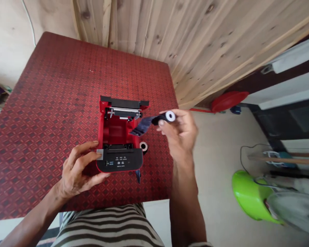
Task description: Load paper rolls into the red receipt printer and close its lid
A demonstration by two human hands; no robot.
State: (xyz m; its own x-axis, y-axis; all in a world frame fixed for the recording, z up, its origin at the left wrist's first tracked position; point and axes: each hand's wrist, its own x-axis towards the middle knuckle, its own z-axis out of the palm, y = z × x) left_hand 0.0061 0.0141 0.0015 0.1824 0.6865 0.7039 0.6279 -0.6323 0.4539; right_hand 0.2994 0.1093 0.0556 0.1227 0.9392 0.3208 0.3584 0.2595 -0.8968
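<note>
A red and black printer [119, 140] sits with its lid flipped open on a table covered by a red patterned cloth [54, 99]. My left hand [78, 168] rests against the printer's front left corner, fingers spread along its side. My right hand [180, 132] is raised just right of the printer and pinches a small roll [168, 117] with a white core; a dark ribbon strip [144, 126] trails from it toward the open bay. A second small white-cored spool [143, 146] lies by the printer's right side.
The table's right edge runs just past the printer. Beyond it on the pale floor stand a green plastic stool [249, 195], a red basin [229, 100] and cables. Wooden plank walls rise behind the table. My striped clothing [105, 226] shows at the bottom.
</note>
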